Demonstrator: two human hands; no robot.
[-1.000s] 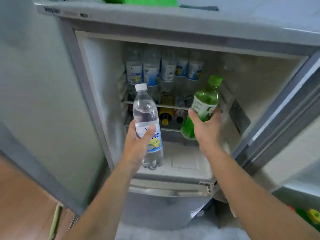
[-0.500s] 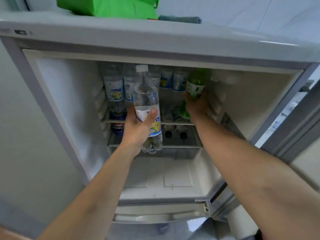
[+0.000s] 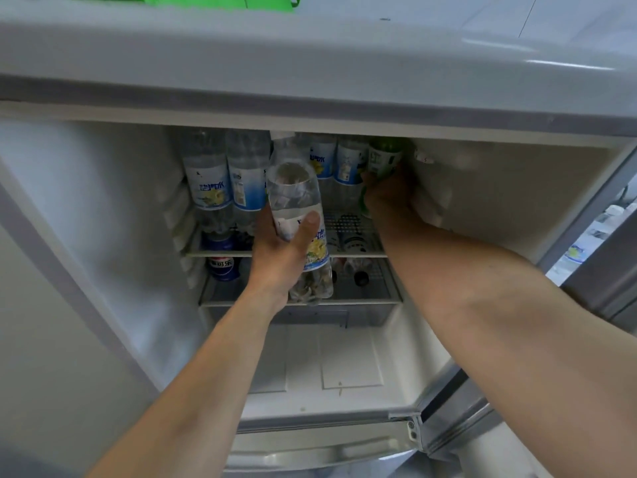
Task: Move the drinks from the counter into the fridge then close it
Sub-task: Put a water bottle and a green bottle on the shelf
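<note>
The fridge [image 3: 103,236] stands open. The left hand [image 3: 281,257] grips a clear bottle [image 3: 298,215] around its lower half, thumb across the label, holding it upright in front of the shelves, its top near the row of water bottles [image 3: 224,177] on the upper shelf [image 3: 358,253]. The right hand [image 3: 386,194] reaches deep inside on the right and wraps its fingers around a green bottle [image 3: 382,160], which stands at the right end of that row, against the fridge wall. Blue cans [image 3: 220,267] and dark bottles [image 3: 355,257] sit on the shelves below. A green bag [image 3: 220,0] lies on the fridge top
</note>
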